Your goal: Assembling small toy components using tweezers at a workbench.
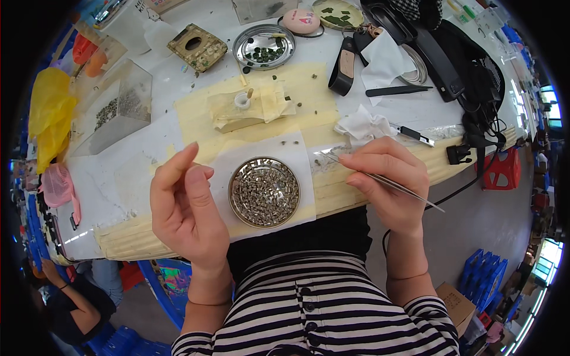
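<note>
My right hand grips a pair of metal tweezers between thumb and fingers, its tips pointing left above the table's front edge. Loosely curled, my left hand hovers left of a round dish, its index finger apart from the thumb and no object visible in it. The round metal dish stands on a white paper sheet and is filled with small silvery metal pieces. Two tiny pieces lie on the sheet beyond the dish.
Beyond the sheet sits a taped block with a small white cup. Farther back are a camouflage-patterned box and a round tin of dark green bits. Crumpled tissue, a utility knife and black tweezers lie right.
</note>
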Demonstrator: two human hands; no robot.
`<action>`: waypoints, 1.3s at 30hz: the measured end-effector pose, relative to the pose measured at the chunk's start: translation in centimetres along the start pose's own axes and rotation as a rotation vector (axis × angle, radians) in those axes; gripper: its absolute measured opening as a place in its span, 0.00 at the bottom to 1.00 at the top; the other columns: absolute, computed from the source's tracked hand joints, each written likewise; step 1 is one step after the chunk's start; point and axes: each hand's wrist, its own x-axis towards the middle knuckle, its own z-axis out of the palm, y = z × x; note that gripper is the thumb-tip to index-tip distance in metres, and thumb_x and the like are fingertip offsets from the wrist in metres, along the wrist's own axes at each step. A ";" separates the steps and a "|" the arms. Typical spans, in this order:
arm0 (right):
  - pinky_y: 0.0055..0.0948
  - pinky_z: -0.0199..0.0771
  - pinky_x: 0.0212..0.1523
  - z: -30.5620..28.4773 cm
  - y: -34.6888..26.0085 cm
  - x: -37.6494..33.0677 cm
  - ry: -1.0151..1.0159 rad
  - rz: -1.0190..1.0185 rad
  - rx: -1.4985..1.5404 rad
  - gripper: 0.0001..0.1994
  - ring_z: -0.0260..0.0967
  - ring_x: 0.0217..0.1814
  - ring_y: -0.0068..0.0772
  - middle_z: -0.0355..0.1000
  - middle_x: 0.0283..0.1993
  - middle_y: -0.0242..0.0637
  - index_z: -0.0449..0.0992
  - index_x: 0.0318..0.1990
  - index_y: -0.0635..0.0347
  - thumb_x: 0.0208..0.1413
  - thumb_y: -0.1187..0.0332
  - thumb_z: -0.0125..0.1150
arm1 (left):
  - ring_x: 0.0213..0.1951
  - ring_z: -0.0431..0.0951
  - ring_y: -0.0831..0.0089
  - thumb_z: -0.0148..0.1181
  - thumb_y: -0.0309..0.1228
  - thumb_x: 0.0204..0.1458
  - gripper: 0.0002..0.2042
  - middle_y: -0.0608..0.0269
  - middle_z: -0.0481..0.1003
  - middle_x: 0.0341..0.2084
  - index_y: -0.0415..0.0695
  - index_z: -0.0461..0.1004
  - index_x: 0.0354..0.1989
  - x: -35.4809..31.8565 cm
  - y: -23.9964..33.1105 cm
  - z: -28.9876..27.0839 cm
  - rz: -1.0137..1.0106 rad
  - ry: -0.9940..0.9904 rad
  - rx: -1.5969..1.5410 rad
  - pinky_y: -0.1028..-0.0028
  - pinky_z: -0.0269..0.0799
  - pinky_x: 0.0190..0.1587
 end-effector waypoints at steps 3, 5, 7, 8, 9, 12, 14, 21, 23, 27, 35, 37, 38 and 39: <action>0.23 0.70 0.32 -0.1 0.0 0.2 -0.017 0.012 -0.024 0.11 0.72 0.32 0.29 0.75 0.33 0.39 0.81 0.36 0.64 0.42 0.75 0.70 | 0.31 0.73 0.80 0.51 0.20 0.59 0.09 0.60 0.75 0.29 0.31 0.73 0.45 -0.2 -0.4 -1.0 -0.005 -0.132 -0.094 0.83 0.69 0.36; 0.23 0.70 0.32 0.0 0.1 0.3 -0.022 0.016 -0.020 0.11 0.72 0.32 0.29 0.75 0.33 0.39 0.81 0.37 0.64 0.42 0.76 0.70 | 0.28 0.74 0.80 0.51 0.21 0.59 0.08 0.60 0.75 0.27 0.31 0.74 0.41 -0.2 -0.4 -0.7 -0.033 -0.139 -0.177 0.82 0.71 0.32; 0.23 0.70 0.31 0.2 0.2 0.5 -0.022 0.015 -0.028 0.11 0.72 0.31 0.30 0.75 0.32 0.39 0.80 0.37 0.65 0.42 0.76 0.70 | 0.27 0.74 0.79 0.50 0.22 0.59 0.08 0.59 0.76 0.27 0.32 0.74 0.41 0.0 -0.4 -1.0 -0.123 -0.165 -0.314 0.82 0.71 0.30; 0.23 0.70 0.31 0.3 0.1 0.4 -0.020 0.015 -0.044 0.11 0.71 0.31 0.30 0.75 0.32 0.39 0.80 0.37 0.65 0.42 0.76 0.70 | 0.27 0.74 0.79 0.50 0.23 0.60 0.08 0.58 0.76 0.27 0.32 0.74 0.41 0.2 -0.6 -1.2 -0.222 -0.208 -0.446 0.81 0.71 0.29; 0.23 0.69 0.31 0.5 0.0 0.6 -0.018 0.006 -0.049 0.11 0.71 0.31 0.30 0.75 0.32 0.39 0.80 0.37 0.65 0.43 0.77 0.70 | 0.26 0.74 0.78 0.49 0.24 0.61 0.08 0.58 0.76 0.26 0.32 0.73 0.41 0.7 -0.8 -1.7 -0.310 -0.245 -0.569 0.81 0.70 0.28; 0.22 0.69 0.31 0.5 0.0 0.5 0.000 -0.008 -0.090 0.11 0.71 0.30 0.29 0.75 0.32 0.40 0.80 0.37 0.66 0.42 0.77 0.69 | 0.24 0.73 0.77 0.46 0.27 0.63 0.10 0.57 0.76 0.26 0.33 0.72 0.42 1.4 -1.6 -2.4 -0.467 -0.336 -0.931 0.81 0.69 0.26; 0.22 0.68 0.31 0.9 0.0 0.5 0.012 -0.001 -0.069 0.11 0.70 0.30 0.29 0.74 0.32 0.40 0.80 0.37 0.66 0.42 0.78 0.69 | 0.23 0.73 0.76 0.41 0.31 0.65 0.12 0.56 0.75 0.25 0.34 0.69 0.41 1.8 -2.0 -2.9 -0.560 -0.408 -1.137 0.80 0.68 0.25; 0.23 0.68 0.31 0.9 0.1 0.1 0.034 0.002 -0.056 0.11 0.70 0.30 0.30 0.74 0.31 0.41 0.79 0.37 0.68 0.42 0.79 0.68 | 0.21 0.72 0.76 0.48 0.31 0.63 0.10 0.55 0.75 0.25 0.35 0.69 0.39 1.4 -2.8 -3.4 -0.589 -0.640 -1.320 0.82 0.66 0.20; 0.23 0.68 0.31 0.9 -0.2 0.1 0.052 -0.006 -0.018 0.10 0.70 0.30 0.30 0.74 0.31 0.41 0.79 0.37 0.68 0.44 0.78 0.67 | 0.20 0.70 0.77 0.50 0.32 0.62 0.10 0.57 0.74 0.24 0.36 0.69 0.38 1.0 -2.6 -3.4 -0.646 -0.702 -1.498 0.82 0.64 0.18; 0.25 0.70 0.32 1.9 -2.0 0.1 0.054 -0.020 0.136 0.09 0.70 0.30 0.30 0.75 0.32 0.41 0.79 0.38 0.68 0.50 0.73 0.64 | 0.18 0.68 0.78 0.50 0.34 0.62 0.10 0.60 0.72 0.21 0.39 0.68 0.34 -0.6 -2.1 -2.5 -0.744 -0.851 -1.772 0.83 0.62 0.16; 0.30 0.71 0.35 4.2 -6.4 1.1 -0.200 -0.243 0.205 0.13 0.71 0.31 0.34 0.75 0.33 0.42 0.77 0.41 0.64 0.57 0.63 0.58 | 0.14 0.65 0.77 0.46 0.37 0.63 0.11 0.61 0.71 0.17 0.43 0.63 0.32 -3.6 -1.8 -1.4 -0.762 -0.980 -2.050 0.81 0.61 0.15; 0.29 0.69 0.34 5.2 -6.3 0.8 -0.184 -0.274 0.199 0.17 0.70 0.30 0.33 0.76 0.33 0.41 0.78 0.38 0.63 0.61 0.57 0.53 | 0.13 0.66 0.77 0.46 0.37 0.63 0.11 0.61 0.71 0.16 0.43 0.63 0.32 -4.1 -2.3 -1.2 -0.721 -0.983 -2.118 0.81 0.61 0.15; 0.30 0.70 0.36 5.3 -6.0 0.7 -0.202 -0.293 0.183 0.15 0.70 0.33 0.34 0.77 0.36 0.40 0.78 0.38 0.62 0.61 0.58 0.54 | 0.13 0.66 0.77 0.46 0.36 0.63 0.11 0.61 0.71 0.16 0.43 0.63 0.32 -4.4 -2.5 -1.1 -0.700 -0.985 -2.152 0.81 0.61 0.15; 0.30 0.70 0.36 5.5 -6.1 0.6 -0.203 -0.302 0.185 0.15 0.70 0.33 0.35 0.77 0.37 0.40 0.78 0.37 0.61 0.60 0.58 0.54 | 0.13 0.66 0.78 0.47 0.36 0.63 0.11 0.62 0.71 0.16 0.43 0.64 0.31 -4.8 -2.8 -1.1 -0.704 -0.980 -2.173 0.81 0.61 0.15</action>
